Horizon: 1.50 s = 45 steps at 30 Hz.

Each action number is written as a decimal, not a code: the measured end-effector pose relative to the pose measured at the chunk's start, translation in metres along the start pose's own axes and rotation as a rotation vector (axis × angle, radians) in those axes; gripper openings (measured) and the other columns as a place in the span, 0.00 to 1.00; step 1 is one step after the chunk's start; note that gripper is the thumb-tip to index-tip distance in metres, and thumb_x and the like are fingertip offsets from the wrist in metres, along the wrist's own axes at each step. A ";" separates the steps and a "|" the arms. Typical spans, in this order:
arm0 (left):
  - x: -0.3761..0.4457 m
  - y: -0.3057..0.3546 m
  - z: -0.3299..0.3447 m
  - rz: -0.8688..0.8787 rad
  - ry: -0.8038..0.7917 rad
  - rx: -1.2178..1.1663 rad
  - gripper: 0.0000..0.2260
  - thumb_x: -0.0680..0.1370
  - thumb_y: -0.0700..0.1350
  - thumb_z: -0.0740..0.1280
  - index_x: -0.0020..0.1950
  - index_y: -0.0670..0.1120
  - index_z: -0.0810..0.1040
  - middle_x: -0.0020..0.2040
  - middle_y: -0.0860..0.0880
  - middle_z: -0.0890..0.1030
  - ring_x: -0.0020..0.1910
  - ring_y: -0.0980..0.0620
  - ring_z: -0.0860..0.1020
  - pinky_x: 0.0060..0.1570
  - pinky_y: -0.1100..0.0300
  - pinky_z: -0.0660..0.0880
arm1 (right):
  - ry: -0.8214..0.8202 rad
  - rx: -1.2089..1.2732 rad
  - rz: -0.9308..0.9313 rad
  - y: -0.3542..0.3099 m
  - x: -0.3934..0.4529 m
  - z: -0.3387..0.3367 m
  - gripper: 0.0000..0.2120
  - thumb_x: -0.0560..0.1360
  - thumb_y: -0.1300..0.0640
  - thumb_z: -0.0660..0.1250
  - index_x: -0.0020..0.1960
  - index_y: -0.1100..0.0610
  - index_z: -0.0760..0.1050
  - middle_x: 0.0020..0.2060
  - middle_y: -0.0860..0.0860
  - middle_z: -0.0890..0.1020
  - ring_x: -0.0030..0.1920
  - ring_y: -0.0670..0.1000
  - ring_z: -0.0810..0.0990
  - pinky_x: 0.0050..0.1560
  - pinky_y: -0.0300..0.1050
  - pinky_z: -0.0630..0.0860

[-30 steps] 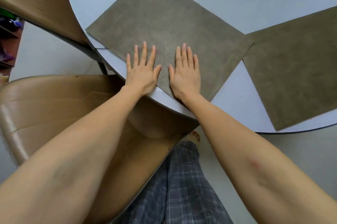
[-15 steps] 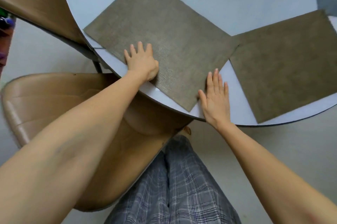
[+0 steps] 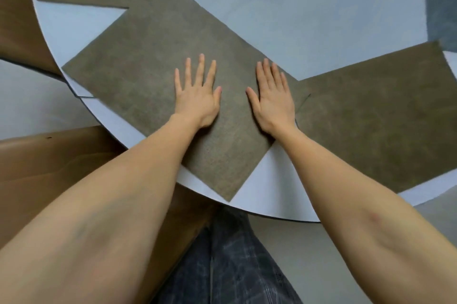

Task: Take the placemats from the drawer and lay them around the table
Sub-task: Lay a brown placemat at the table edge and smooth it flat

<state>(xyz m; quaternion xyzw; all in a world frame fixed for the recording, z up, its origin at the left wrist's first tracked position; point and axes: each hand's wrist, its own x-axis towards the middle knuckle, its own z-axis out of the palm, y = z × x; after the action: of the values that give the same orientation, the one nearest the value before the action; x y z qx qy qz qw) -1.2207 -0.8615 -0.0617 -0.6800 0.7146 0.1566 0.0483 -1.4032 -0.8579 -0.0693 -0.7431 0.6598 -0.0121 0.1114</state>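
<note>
Placemats x3 (image 3: 153, 86) on table (image 3: 309, 19), both hands (image 3: 197, 101) flat, fingers (image 3: 269, 73) spread, gripping nothing.

Both bare forearms reach forward side by side, the left hand (image 3: 196, 101) lying palm down with its fingers (image 3: 200, 68) spread and straight, the right hand (image 3: 274, 102) flat just beside it, fingers (image 3: 267, 73) closer together, the two thumbs angled toward each other but apart.
</note>
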 end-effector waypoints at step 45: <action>0.010 -0.177 -0.023 -0.558 0.238 -0.109 0.29 0.82 0.58 0.46 0.80 0.47 0.46 0.80 0.44 0.46 0.78 0.42 0.43 0.76 0.47 0.40 | -0.009 -0.036 -0.289 -0.152 0.088 0.016 0.29 0.82 0.47 0.44 0.79 0.58 0.45 0.78 0.53 0.48 0.78 0.51 0.45 0.77 0.48 0.42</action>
<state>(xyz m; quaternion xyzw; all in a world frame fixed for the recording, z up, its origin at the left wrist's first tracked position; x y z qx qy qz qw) -1.0437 -0.8826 -0.0711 -0.8651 0.4916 0.0944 -0.0311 -1.2406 -0.9260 -0.0688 -0.8321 0.5456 -0.0128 0.0983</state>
